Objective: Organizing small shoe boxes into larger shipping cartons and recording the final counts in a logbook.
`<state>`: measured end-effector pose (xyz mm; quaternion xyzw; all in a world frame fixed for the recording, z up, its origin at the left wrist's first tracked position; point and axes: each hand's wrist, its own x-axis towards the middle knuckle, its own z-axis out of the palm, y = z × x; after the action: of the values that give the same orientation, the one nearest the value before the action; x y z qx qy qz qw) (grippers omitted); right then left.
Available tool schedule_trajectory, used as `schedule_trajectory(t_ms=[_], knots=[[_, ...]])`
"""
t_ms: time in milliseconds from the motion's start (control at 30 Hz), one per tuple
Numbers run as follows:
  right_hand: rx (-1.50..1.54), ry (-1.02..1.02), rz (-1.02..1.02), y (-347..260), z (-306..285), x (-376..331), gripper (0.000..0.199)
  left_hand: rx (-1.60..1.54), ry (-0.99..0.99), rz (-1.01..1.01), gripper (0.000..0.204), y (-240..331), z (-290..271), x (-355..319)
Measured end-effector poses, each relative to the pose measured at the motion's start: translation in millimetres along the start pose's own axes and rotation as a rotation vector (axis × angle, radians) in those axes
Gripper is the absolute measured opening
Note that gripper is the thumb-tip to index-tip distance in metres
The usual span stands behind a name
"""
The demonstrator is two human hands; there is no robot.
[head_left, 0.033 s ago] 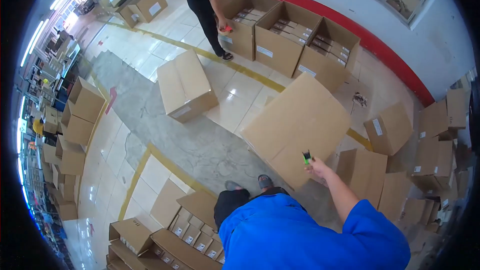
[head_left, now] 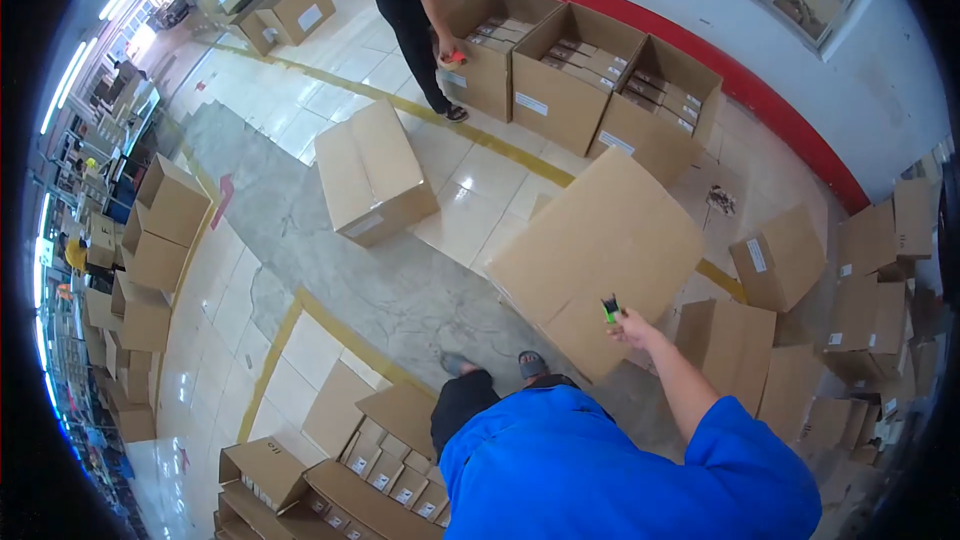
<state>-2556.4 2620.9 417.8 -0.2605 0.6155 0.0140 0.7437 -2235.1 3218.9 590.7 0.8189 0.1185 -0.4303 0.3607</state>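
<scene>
My right hand [head_left: 630,328] reaches out to the front right, its fingers closed around a small green-and-black tool [head_left: 611,310]. The tool's black end looks forked, and its exact kind is too small to make out. Behind the hand and tool stands a large brown carton [head_left: 600,250], its broad face toward me. Whether the tool touches the cardboard, I cannot tell. My left hand is out of view.
A closed carton [head_left: 372,170] sits on the floor ahead. Beyond it, a person in black [head_left: 415,10] stands beside open cartons [head_left: 560,105] filled with small boxes. More open cartons [head_left: 375,500] lie at my lower left, and others [head_left: 725,345] at my right.
My right hand and the tool have shifted very slightly left. My left foot has moved a little forward and to the left.
</scene>
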Motion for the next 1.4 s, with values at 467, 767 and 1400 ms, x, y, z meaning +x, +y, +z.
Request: schedule_trajectory(t_ms=[467, 767, 1400], knots=[[-0.167, 0.175, 0.132, -45, 172, 15, 0.04, -0.472, 0.063, -0.576, 0.039, 238, -167, 293], [-0.003, 0.162, 0.441, 38, 239, -33, 0.032, -0.379, -0.004, -0.21, 0.052, 422, -203, 459], [-0.535, 0.511, -0.659, -489, 363, 200, 0.041, -0.124, -0.438, -0.222, 0.036, 608, -8, 506]])
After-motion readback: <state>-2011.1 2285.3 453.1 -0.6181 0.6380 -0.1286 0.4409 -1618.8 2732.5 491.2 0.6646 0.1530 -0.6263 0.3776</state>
